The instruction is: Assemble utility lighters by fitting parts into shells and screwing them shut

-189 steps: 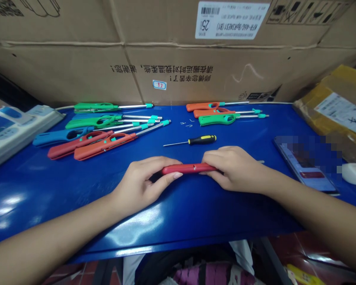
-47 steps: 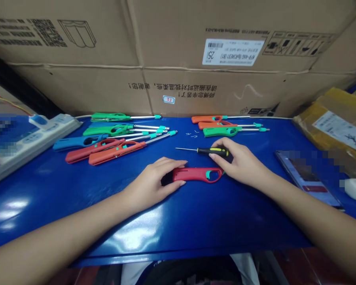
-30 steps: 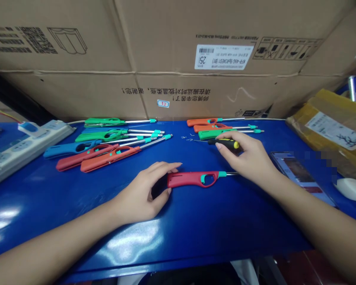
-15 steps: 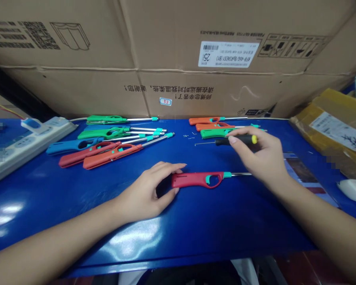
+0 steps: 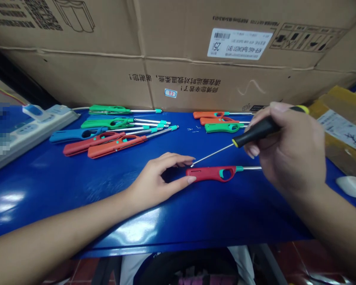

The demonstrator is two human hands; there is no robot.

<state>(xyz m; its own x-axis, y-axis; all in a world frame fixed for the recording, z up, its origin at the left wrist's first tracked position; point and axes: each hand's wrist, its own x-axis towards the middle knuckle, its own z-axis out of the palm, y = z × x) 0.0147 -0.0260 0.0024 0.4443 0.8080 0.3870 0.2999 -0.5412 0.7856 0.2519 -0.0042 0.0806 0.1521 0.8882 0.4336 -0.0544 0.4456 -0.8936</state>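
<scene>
A red long-necked lighter (image 5: 206, 174) with a turquoise trigger and a metal tube lies flat on the blue table. My left hand (image 5: 157, 178) is at its butt end, thumb touching the lower corner. The fingers are apart from the thumb, their tips just above the lighter. My right hand (image 5: 293, 146) is closed round the black and yellow handle of a screwdriver (image 5: 255, 132). Its thin shaft slants down left, and the tip is beside my left fingertips. A tiny pale bit shows at that tip, too small to name.
Several green, blue, red and orange lighters (image 5: 117, 145) lie at the back left; two orange and one green lighter (image 5: 222, 127) lie at the back right. Tiny pale pieces (image 5: 193, 130) are scattered between. A power strip (image 5: 32, 130), cardboard box (image 5: 178, 63) and yellow-taped parcel (image 5: 341, 126) border the table.
My right hand has turned the screwdriver and brought it nearer, its tip now down by my left fingertips. My left thumb has come onto the red lighter's end. The view has shifted slightly.
</scene>
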